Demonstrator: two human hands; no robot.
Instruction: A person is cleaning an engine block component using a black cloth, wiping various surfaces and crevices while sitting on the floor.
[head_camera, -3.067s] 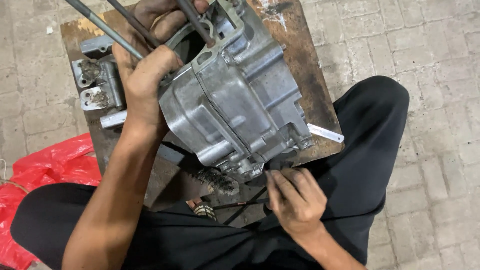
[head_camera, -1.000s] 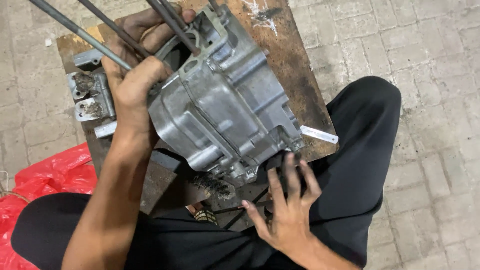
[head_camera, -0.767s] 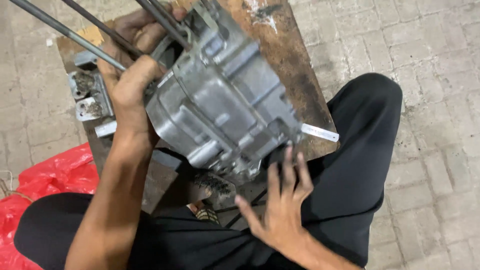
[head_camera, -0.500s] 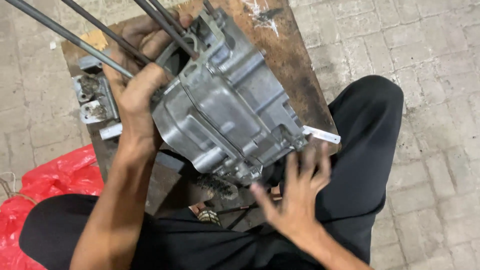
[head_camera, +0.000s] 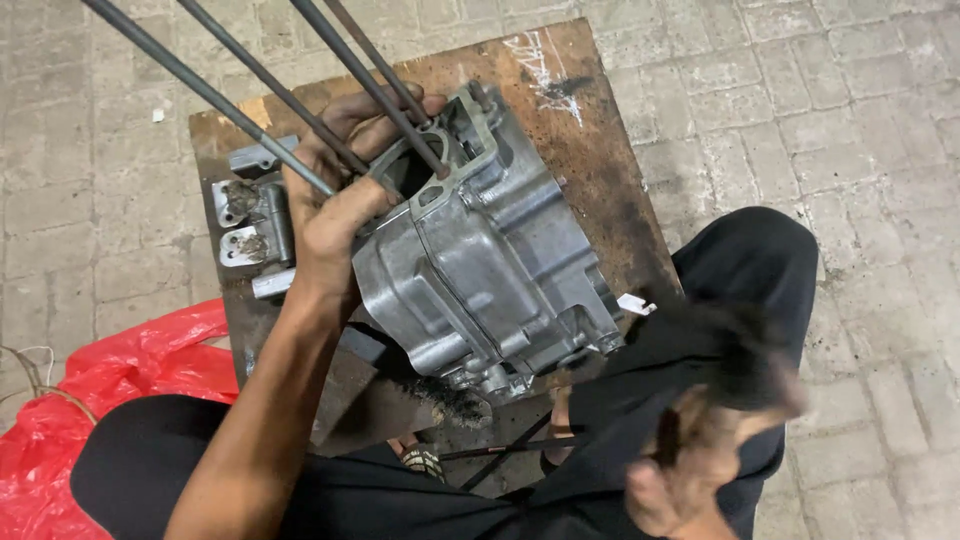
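The engine case (head_camera: 480, 270), a big grey cast-metal block, sits tilted on the wooden board (head_camera: 610, 150) in front of my knees. Four long dark rods (head_camera: 260, 75) stick up out of its upper end and run off toward the top left corner of the view. My left hand (head_camera: 335, 215) is closed over that upper left edge of the case, fingers wrapped around the rim and between the bases of the rods, so it has a firm hold on the metal. My right hand (head_camera: 715, 420) is off the case, down to the lower right over my black trouser leg; it is a smear of motion blur, and I cannot tell how far open it is or whether it holds anything.

Just left of my left hand, a small grey metal part (head_camera: 250, 215) with greasy openings lies on the board. A thin dark rod (head_camera: 500, 450) shows below the board's near edge, between my legs. A red plastic bag (head_camera: 90, 400) lies on the paved floor (head_camera: 860, 120) beside my left leg.
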